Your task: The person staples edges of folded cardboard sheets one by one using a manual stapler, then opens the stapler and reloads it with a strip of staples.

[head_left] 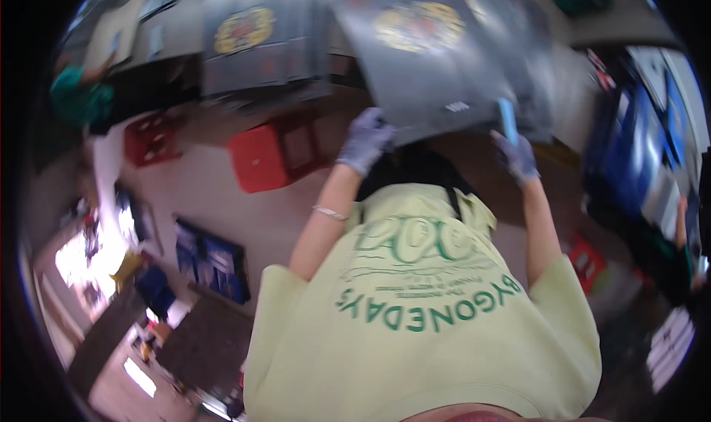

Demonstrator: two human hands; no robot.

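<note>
Red crate (261,158) nr dark sheet (437,59)

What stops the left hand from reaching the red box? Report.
Probably little. The left hand holds the edge of the dark sheet and must let go first; the red box sits just beside it, nothing visible between. The right hand holds a blue tool.
</note>
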